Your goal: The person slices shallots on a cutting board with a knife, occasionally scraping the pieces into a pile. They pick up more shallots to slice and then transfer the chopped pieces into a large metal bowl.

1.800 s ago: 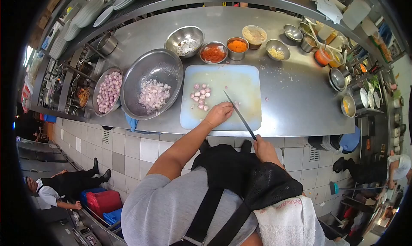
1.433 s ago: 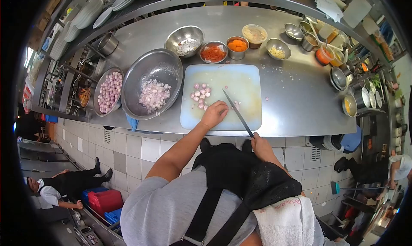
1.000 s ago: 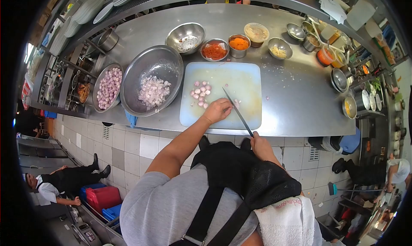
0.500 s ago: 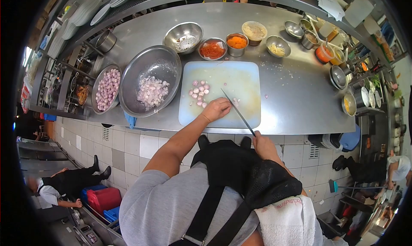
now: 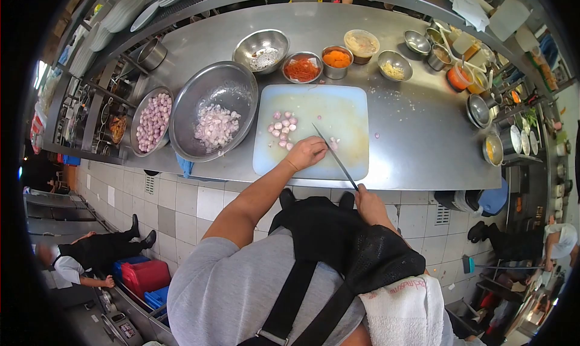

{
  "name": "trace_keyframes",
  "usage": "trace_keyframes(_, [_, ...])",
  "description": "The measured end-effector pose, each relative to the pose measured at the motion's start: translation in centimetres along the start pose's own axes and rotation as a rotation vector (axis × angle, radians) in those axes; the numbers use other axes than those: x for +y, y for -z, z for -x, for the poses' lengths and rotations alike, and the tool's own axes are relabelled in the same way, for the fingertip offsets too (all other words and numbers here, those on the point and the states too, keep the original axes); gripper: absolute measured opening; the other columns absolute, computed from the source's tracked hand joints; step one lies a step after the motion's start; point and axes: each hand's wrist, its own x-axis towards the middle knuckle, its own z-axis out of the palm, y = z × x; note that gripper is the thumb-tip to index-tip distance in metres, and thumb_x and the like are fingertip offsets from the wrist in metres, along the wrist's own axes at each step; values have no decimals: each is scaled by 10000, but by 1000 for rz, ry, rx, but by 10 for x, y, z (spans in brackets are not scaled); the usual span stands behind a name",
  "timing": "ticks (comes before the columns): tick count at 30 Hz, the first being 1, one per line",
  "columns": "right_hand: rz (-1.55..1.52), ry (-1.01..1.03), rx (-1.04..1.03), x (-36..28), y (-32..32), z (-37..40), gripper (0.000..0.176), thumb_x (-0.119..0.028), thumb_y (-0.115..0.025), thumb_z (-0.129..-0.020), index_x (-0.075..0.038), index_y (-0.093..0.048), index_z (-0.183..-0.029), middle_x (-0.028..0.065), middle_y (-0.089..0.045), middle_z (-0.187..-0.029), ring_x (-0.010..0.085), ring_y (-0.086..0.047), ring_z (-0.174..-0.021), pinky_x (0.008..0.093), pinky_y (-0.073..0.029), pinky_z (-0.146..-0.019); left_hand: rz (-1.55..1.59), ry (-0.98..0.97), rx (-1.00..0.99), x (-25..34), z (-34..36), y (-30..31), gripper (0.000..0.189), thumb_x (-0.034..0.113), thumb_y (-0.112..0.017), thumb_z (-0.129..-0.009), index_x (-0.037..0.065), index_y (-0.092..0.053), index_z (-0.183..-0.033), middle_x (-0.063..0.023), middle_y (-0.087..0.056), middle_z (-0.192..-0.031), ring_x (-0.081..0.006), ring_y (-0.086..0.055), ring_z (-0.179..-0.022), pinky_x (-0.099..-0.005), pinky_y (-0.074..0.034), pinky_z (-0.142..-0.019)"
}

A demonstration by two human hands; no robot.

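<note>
My right hand (image 5: pixel 371 205) is closed round the handle of a long knife (image 5: pixel 338 160), whose blade slants up and left over the cutting board (image 5: pixel 344 104). Against the blade's left side, my left hand (image 5: pixel 309 153) rests on the board with fingers curled together. What those fingers pin down is mostly hidden, probably a shallot. Small cut shallot pieces (image 5: pixel 334 144) lie just right of the blade. Several peeled shallots (image 5: pixel 281 128) are grouped on the board's left half.
Left of the board stand a large steel bowl (image 5: pixel 181 125) of chopped shallots and a bowl (image 5: pixel 142 110) of whole ones. Behind it are a bowl of orange-red shreds (image 5: pixel 301 69), a pot of orange paste (image 5: pixel 336 59) and a bowl of yellow bits (image 5: pixel 394 70). Two other people are at the sides.
The whole view has shifted very slightly. Both hands and the knife keep nearly the same place on the board, with the cut pieces still beside the blade.
</note>
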Motion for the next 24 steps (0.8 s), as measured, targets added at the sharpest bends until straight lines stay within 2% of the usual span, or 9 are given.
trace_keyframes(8, [-31,-12,-14,-1,12,18,299,-268,-538,-1113,-24,-606,-1273,337,-736,-894,573,-706,-869,681,-538,-818,-11,-11,26,3,1,1,139,32,-825,-851,55,-754,-969,-98,-752,-1038,-308,-749,-950,-411,-640,-827])
trace_keyframes(11, [-62,7,14,11,-10,7,284,-253,-550,-1110,-11,-612,-1246,346,-727,-892,572,-702,-877,675,-536,-814,-7,27,11,3,3,0,100,75,-804,-871,52,-759,-957,-82,-751,-1050,-291,-739,-993,-416,-628,-870])
trace_keyframes(15, [-166,98,23,7,-2,-15,274,-234,-553,-1112,1,-618,-1236,356,-718,-893,572,-696,-881,665,-533,-798,-3,11,-14,8,0,12,162,35,-822,-857,49,-757,-1005,-106,-757,-1071,-312,-745,-986,-421,-631,-858])
trace_keyframes(17, [-207,20,105,-13,23,-9,262,-225,-567,-1111,9,-625,-1215,358,-709,-890,571,-688,-882,648,-529,-780,-27,132,143,18,2,36,215,53,-833,-855,49,-759,-1057,-118,-757,-1129,-331,-741,-1006,-421,-624,-877])
trace_keyframes(18, [-209,22,110,-16,31,-7,262,-225,-567,-1111,9,-625,-1215,358,-709,-890,571,-688,-882,648,-529,-780,-30,127,142,22,3,53,215,53,-833,-855,49,-759,-1057,-118,-757,-1129,-331,-741,-1006,-421,-624,-877])
trace_keyframes(20, [-320,-23,145,-17,36,3,258,-235,-577,-1112,3,-630,-1197,356,-705,-889,570,-685,-875,633,-526,-765,-145,447,166,28,15,84,291,89,-856,-836,66,-760,-1110,-124,-751,-1185,-338,-728,-1072,-435,-607,-924])
trace_keyframes(21, [-322,-28,142,-15,33,7,258,-235,-577,-1112,3,-630,-1197,356,-705,-889,570,-685,-875,633,-526,-765,-143,450,160,28,22,91,291,89,-856,-836,66,-760,-1110,-124,-751,-1185,-338,-728,-1072,-435,-607,-924])
trace_keyframes(23, [-282,45,54,-12,26,15,254,-241,-590,-1109,-4,-637,-1186,351,-698,-874,574,-678,-872,625,-519,-759,-315,417,-60,29,32,100,338,108,-860,-820,83,-762,-1142,-118,-749,-1203,-329,-708,-1117,-443,-579,-970])
trace_keyframes(24, [-280,49,52,-8,18,17,254,-241,-590,-1109,-4,-637,-1186,351,-698,-874,574,-678,-872,625,-519,-759,-317,420,-57,25,35,98,338,108,-860,-820,83,-762,-1142,-118,-749,-1203,-329,-708,-1117,-443,-579,-970])
